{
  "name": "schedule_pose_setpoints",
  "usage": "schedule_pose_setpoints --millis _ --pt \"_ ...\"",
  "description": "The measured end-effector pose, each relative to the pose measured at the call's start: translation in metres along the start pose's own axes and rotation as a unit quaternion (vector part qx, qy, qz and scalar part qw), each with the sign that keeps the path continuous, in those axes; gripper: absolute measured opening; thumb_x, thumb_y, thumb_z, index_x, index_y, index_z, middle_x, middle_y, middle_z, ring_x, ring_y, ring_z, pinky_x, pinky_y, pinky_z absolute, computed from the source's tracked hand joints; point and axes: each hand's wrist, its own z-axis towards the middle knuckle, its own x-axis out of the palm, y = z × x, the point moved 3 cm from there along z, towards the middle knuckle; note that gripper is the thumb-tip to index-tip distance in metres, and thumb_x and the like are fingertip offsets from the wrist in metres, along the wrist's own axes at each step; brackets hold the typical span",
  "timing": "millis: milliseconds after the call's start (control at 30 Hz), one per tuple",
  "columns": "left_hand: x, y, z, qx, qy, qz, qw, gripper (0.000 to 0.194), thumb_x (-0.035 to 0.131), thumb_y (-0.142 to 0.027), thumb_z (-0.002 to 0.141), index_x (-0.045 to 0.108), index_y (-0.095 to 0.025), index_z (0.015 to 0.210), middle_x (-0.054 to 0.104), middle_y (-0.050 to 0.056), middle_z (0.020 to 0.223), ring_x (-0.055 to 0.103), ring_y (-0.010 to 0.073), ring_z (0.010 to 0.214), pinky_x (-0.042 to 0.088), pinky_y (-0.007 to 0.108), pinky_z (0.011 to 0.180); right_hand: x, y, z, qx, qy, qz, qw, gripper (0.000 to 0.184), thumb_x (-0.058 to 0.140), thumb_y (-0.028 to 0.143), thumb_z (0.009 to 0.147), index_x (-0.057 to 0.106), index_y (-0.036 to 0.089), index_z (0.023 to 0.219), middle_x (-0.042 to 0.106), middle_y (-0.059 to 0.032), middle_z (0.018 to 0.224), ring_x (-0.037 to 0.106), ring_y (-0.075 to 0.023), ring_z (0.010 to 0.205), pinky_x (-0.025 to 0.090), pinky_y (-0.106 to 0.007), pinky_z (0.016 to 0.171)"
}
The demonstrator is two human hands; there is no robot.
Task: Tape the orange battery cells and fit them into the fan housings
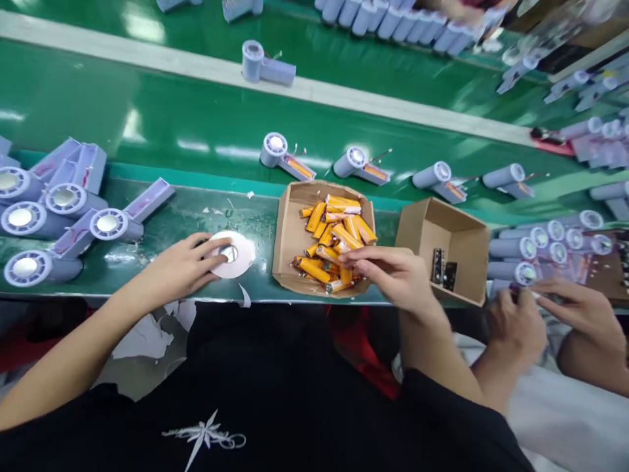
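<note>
A: What is seen under the left hand?

B: A flat white roll of tape with a shiny centre is lain on the dark green bench edge. It is touched from the left by the spread fingers, which are rested on its rim and top; it is pressed rather than clamped.

A: And the right hand?

B: It is held over the near right corner of the shallow open cardboard tray, which is filled with orange cylindrical battery cells. The fingers are drawn together, pointing left, just above the cells. Whether a cell is pinched between them cannot be told.

A: How far along is the work judged to be?

B: Much appears to be left. A good heap of cells remains in the tray, and a cluster of lilac plastic fan housings with round grilles is waiting at the left. Further housings with orange cells already seated in their handles are seen on the bright green conveyor belt, so some pieces are judged finished.

A: Anything else close by?

B: A smaller, deeper cardboard box with little black parts is stood just right of the tray. Beyond it, a neighbouring person's two hands are occupied with more lilac housings.
</note>
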Motion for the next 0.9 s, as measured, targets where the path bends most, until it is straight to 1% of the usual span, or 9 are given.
schedule_pose_setpoints --millis 67,133,233,400,533,633,733,800,900 --pt "0.002 -0.005 -0.014 -0.023 -0.040 0.007 0.999 0.019 0.065 -0.031 0.106 0.075 -0.025 0.120 0.069 0.009 0.153 0.063 0.0375 0.135 0.057 0.057 0.111 0.028 0.009 -0.018 0.024 -0.084 0.020 0.996 0.019 0.073 0.038 0.105 0.086 0.024 0.101 0.087 -0.0043 0.085 0.078 -0.0177 0.058 0.064 -0.027 0.057" --pt "0.001 -0.013 -0.015 -0.042 -0.111 0.002 0.993 0.017 0.071 -0.032 0.102 0.074 -0.024 0.117 0.073 0.012 0.141 0.059 0.0402 0.141 0.057 0.061 0.112 0.062 0.023 -0.021 0.025 -0.104 0.045 0.993 0.026 0.072 0.044 0.105 0.084 0.022 0.114 0.085 -0.0034 0.080 0.071 -0.0145 0.049 0.058 -0.025 0.050" --pt "-0.003 -0.030 -0.013 -0.042 -0.209 0.004 0.977 0.021 0.079 -0.032 0.097 0.073 -0.026 0.115 0.076 0.011 0.126 0.054 0.0413 0.147 0.058 0.064 0.111 0.115 0.043 -0.013 -0.009 0.037 0.121 0.992 0.042 0.074 0.056 0.103 0.079 0.019 0.122 0.081 -0.0002 0.074 0.063 -0.0101 0.047 0.050 -0.021 0.048" --pt "0.001 -0.035 -0.004 -0.059 -0.286 0.013 0.956 0.018 0.080 -0.026 0.094 0.073 -0.030 0.110 0.077 0.008 0.114 0.048 0.0405 0.152 0.051 0.073 0.116 0.159 0.057 -0.012 -0.149 0.258 0.039 0.954 0.051 0.057 0.048 0.114 0.075 0.020 0.075 0.069 0.0002 0.060 0.058 -0.0100 0.051 0.037 -0.026 0.053" --pt "0.022 -0.027 0.009 -0.115 -0.321 -0.019 0.940 0.024 0.079 -0.022 0.093 0.070 -0.028 0.115 0.078 0.010 0.122 0.056 0.0374 0.143 0.047 0.071 0.119 0.126 0.060 0.004 -0.144 0.347 -0.111 0.920 0.045 0.067 0.061 0.107 0.083 0.022 0.093 0.078 -0.0019 0.073 0.068 -0.0143 0.061 0.033 -0.028 0.056" --pt "0.042 -0.025 0.014 -0.147 -0.315 -0.035 0.937 0.024 0.079 -0.020 0.091 0.069 -0.028 0.112 0.077 0.009 0.122 0.059 0.0359 0.138 0.045 0.067 0.118 0.074 0.059 0.047 -0.064 0.239 -0.243 0.938 0.049 0.058 0.061 0.111 0.084 0.021 0.101 0.081 -0.0066 0.085 0.074 -0.0196 0.080 0.041 -0.029 0.068" --pt "0.052 -0.026 0.013 -0.163 -0.312 -0.042 0.935 0.026 0.079 -0.018 0.088 0.071 -0.028 0.111 0.077 0.010 0.123 0.057 0.0369 0.139 0.043 0.065 0.119 0.036 0.039 0.092 0.064 0.102 -0.433 0.893 0.049 0.059 0.059 0.109 0.083 0.017 0.110 0.082 -0.0157 0.108 0.074 -0.0283 0.095 0.046 -0.035 0.076" --pt "0.053 -0.028 0.012 -0.166 -0.310 -0.036 0.935 0.027 0.077 -0.016 0.088 0.072 -0.027 0.112 0.078 0.010 0.124 0.056 0.0376 0.139 0.043 0.065 0.119 0.029 0.017 0.110 0.124 0.079 -0.494 0.857 0.055 0.065 0.066 0.103 0.083 0.015 0.115 0.081 -0.0195 0.115 0.073 -0.0328 0.100 0.049 -0.039 0.079" --pt "0.051 -0.032 0.013 -0.169 -0.296 -0.022 0.940 0.028 0.071 -0.015 0.090 0.073 -0.026 0.116 0.079 0.011 0.123 0.055 0.0380 0.137 0.045 0.065 0.117 0.036 -0.011 0.120 0.139 0.079 -0.501 0.850 0.054 0.071 0.068 0.097 0.085 0.018 0.113 0.080 -0.0186 0.113 0.072 -0.0360 0.105 0.053 -0.043 0.083"
